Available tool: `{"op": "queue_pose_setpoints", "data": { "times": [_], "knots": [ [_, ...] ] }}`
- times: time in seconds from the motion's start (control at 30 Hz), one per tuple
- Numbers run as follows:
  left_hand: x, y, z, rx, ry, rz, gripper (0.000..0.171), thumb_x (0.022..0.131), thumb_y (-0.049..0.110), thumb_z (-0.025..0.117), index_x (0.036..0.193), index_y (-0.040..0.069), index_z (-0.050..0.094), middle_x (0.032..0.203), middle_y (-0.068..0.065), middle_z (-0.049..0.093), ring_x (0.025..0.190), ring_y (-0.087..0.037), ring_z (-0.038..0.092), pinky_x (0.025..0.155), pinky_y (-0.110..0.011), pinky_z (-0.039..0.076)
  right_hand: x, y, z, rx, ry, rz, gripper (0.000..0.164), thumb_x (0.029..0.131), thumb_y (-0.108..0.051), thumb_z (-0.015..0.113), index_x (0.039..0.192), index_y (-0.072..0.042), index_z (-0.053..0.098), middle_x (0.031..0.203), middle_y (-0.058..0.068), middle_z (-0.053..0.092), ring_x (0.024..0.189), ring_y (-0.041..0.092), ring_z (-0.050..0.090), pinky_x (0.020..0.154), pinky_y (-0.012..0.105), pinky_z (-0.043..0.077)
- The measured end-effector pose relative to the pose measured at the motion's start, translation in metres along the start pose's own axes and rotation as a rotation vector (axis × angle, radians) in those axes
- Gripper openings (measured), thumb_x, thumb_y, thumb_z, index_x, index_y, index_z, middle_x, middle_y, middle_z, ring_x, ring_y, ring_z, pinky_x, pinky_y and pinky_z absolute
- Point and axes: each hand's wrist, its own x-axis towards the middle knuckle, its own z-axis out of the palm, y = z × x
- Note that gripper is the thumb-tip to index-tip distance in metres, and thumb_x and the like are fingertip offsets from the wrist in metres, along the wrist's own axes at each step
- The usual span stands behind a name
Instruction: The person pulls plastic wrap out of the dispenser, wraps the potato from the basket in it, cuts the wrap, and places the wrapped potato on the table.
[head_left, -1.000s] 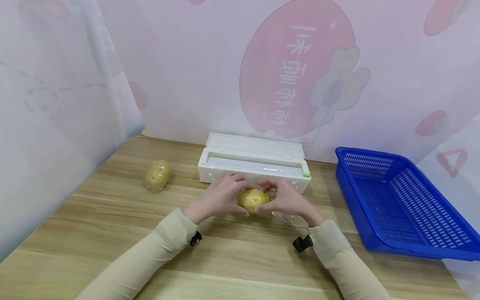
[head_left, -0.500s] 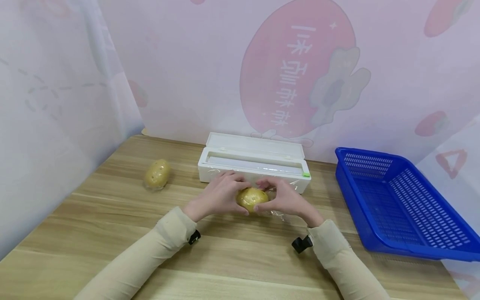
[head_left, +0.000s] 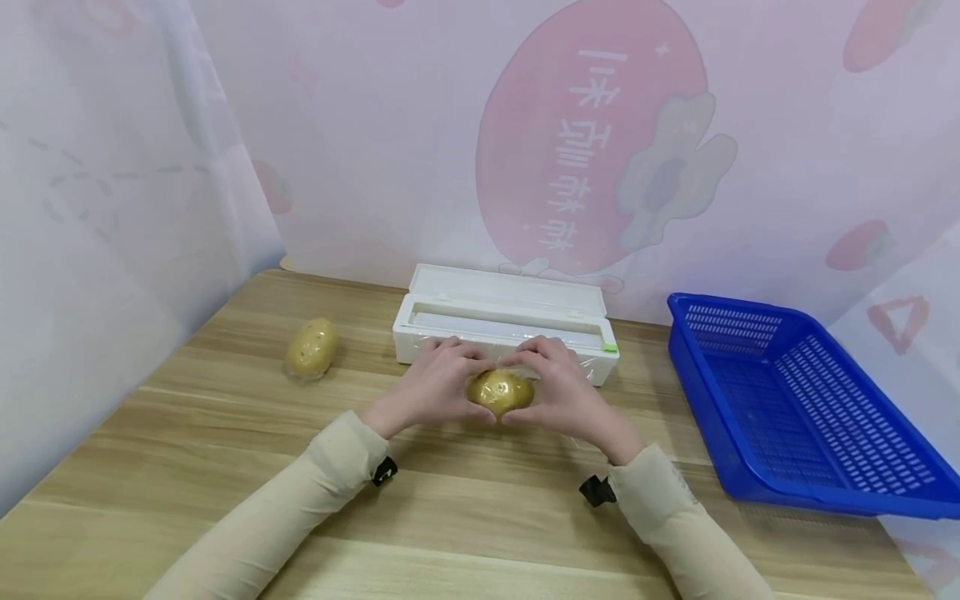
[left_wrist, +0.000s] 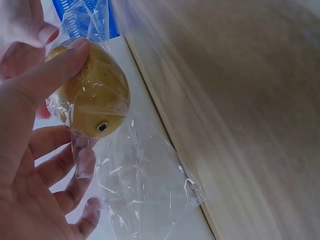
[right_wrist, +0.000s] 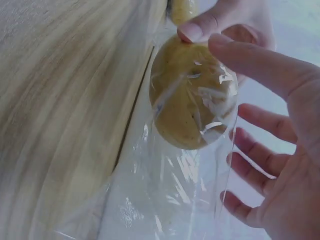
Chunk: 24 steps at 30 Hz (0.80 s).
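A yellow potato [head_left: 500, 393] in clear plastic wrap lies between the two hands, in front of a white wrap dispenser [head_left: 420, 343]. My left hand [head_left: 438, 385] grips its left side, thumb over the potato and fingers curled behind. From the other side my right hand [head_left: 566, 396] holds it, with the right thumb near the left one. In the left wrist view, loose cling film [left_wrist: 145, 175] trails from the potato. The right wrist view shows more of that film [right_wrist: 175, 187] beside the right fingers. The dispenser's lid stands open, with a roll inside.
A second film-wrapped potato [head_left: 312, 348] lies on the wooden table [head_left: 450, 517] to the left. A blue plastic basket [head_left: 712, 442] with slotted walls stands at the right. A printed pale curtain [head_left: 360, 167] hangs behind the table.
The right hand has moved up and left around the potato, its fingers now nearer the left hand's. The film that showed at the potato's right is now mostly hidden.
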Motion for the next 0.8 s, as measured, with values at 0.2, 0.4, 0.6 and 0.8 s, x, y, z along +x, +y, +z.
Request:
{"op": "queue_pose_setpoints", "data": {
  "times": [0.2,0.4,0.6,0.8],
  "knots": [
    [0.001,-0.001,-0.002,-0.018,0.003,-0.014,0.075,0.063,0.063,0.084,0.121,0.017,0.071,0.117,-0.002,0.065,0.094,-0.017,0.047,0.081,-0.045,0.032,-0.001,-0.003,0.005,-0.144,-0.003,-0.015,0.068,0.058,-0.029,0.097,0.116,-0.011,0.067,0.111,0.001,0.055,0.103,0.02,0.051,0.089,0.047,0.038],
    [0.001,0.0,-0.005,-0.065,-0.009,-0.031,0.074,0.064,0.06,0.085,0.122,0.015,0.071,0.119,-0.004,0.065,0.096,-0.02,0.049,0.081,-0.048,0.033,-0.002,0.005,0.008,-0.099,-0.019,0.014,0.063,0.062,-0.021,0.096,0.116,-0.007,0.065,0.108,0.001,0.061,0.096,0.018,0.058,0.087,0.039,0.047],
    [0.0,-0.001,-0.006,-0.124,-0.015,-0.037,0.071,0.069,0.056,0.084,0.124,0.015,0.07,0.123,-0.005,0.064,0.103,-0.022,0.051,0.088,-0.05,0.033,0.0,0.013,0.01,0.022,-0.024,0.029,0.059,0.065,-0.013,0.094,0.116,-0.004,0.066,0.11,0.003,0.065,0.095,0.016,0.06,0.082,0.034,0.052],
    [0.001,-0.004,-0.004,-0.19,0.03,0.025,0.068,0.071,0.045,0.087,0.127,0.014,0.066,0.125,-0.007,0.064,0.107,-0.025,0.056,0.093,-0.046,0.042,0.001,0.017,0.009,0.164,-0.049,0.129,0.054,0.069,-0.012,0.091,0.115,-0.005,0.063,0.108,0.001,0.065,0.095,0.015,0.06,0.082,0.035,0.053]
  ]
}}
